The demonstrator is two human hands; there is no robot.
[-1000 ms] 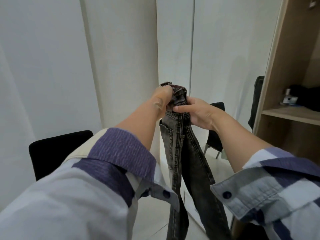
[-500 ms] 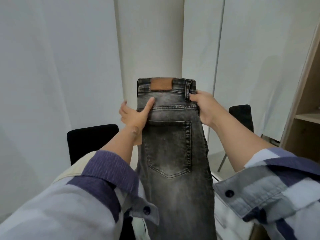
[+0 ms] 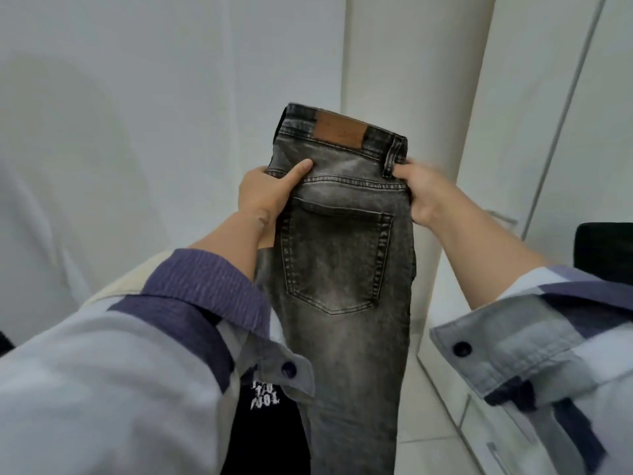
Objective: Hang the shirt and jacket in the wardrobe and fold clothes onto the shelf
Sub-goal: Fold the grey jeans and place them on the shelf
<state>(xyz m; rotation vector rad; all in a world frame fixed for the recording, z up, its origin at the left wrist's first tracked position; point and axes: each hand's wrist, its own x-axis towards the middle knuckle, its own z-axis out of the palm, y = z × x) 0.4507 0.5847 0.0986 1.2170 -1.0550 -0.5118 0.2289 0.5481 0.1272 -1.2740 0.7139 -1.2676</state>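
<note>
A pair of washed grey jeans [image 3: 346, 269] hangs in front of me, folded lengthwise, back pocket and brown leather patch facing me. My left hand [image 3: 267, 193] grips the left edge just below the waistband, thumb on the front of the fabric. At the right edge, by a belt loop, my right hand [image 3: 423, 190] pinches the denim. The legs hang down past the bottom of the view. A black garment with white print [image 3: 265, 419] lies low, beneath my left sleeve. The wardrobe is out of view.
White walls and a white pillar [image 3: 411, 80] stand straight behind the jeans. A black chair back [image 3: 604, 252] shows at the right edge. Pale floor tiles [image 3: 428, 406] lie below on the right.
A second ago the jeans were bunched narrow between both hands; they now hang flat and spread. My view has swung left, so the wardrobe has left the frame. The waistband tilts down to the right.
</note>
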